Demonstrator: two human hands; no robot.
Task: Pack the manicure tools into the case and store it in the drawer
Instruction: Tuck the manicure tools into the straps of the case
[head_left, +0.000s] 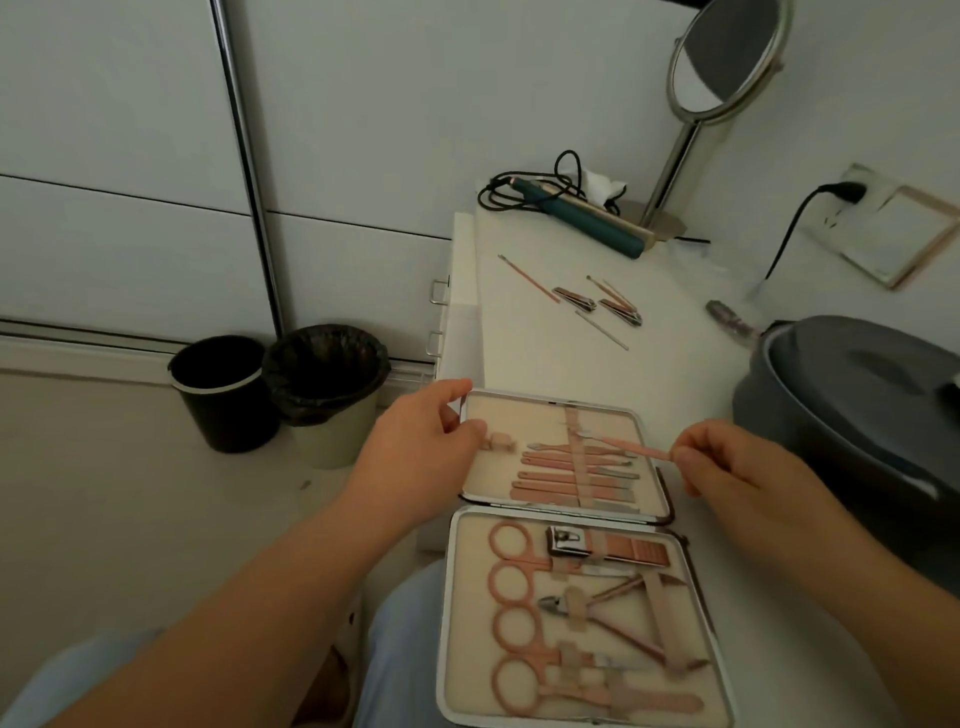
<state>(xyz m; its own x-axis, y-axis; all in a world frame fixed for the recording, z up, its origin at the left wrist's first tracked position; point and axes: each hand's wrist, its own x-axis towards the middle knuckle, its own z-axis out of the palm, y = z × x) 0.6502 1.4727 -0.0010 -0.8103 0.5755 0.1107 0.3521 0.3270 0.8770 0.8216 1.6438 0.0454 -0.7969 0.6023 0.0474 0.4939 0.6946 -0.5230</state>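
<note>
The left hand (431, 447) grips the open case (566, 525) at the tabletop's (545, 358) near edge. The right hand (727, 467) pinches a pink tool (631, 447).

Dim, flat light — soft, wide-angle-bowed edges

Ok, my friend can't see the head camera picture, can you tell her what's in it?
A person's right hand pinches a thin pink manicure tool over an open manicure case on a white table, while the left hand holds the case's edge. More tools lie loose farther back.
</note>
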